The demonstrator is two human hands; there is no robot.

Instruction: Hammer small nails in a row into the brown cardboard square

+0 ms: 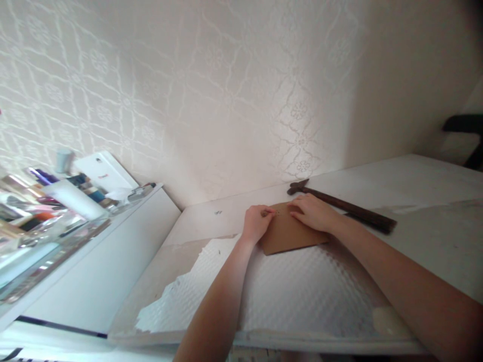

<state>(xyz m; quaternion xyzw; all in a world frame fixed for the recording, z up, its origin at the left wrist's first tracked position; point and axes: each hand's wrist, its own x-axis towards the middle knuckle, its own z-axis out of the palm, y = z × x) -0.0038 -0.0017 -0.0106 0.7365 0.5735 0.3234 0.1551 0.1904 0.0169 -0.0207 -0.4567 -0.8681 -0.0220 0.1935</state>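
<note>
A flat brown board [296, 234], like cardboard or thin wood, lies on a textured white sheet. My left hand [257, 221] is at its upper left edge, fingers pinched together; a small dark thing shows at the fingers, too blurred to name. Beside those fingertips, several tiny dark specks mark the board's surface. Resting on the upper right part of the board is my right hand [311, 211], with thumb and fingers apart and nothing visible in its grasp. Behind it lies a hammer [345, 203], its head toward the wall and its handle reaching right.
The white sheet [302, 296] has a torn left edge and covers part of the pale tabletop [433, 181]. Small bits [218, 212] lie near the wall. At left, a white cabinet [101, 261] bears crowded bottles, tubes and a white box [107, 171]. A dark chair part [464, 123] shows at right.
</note>
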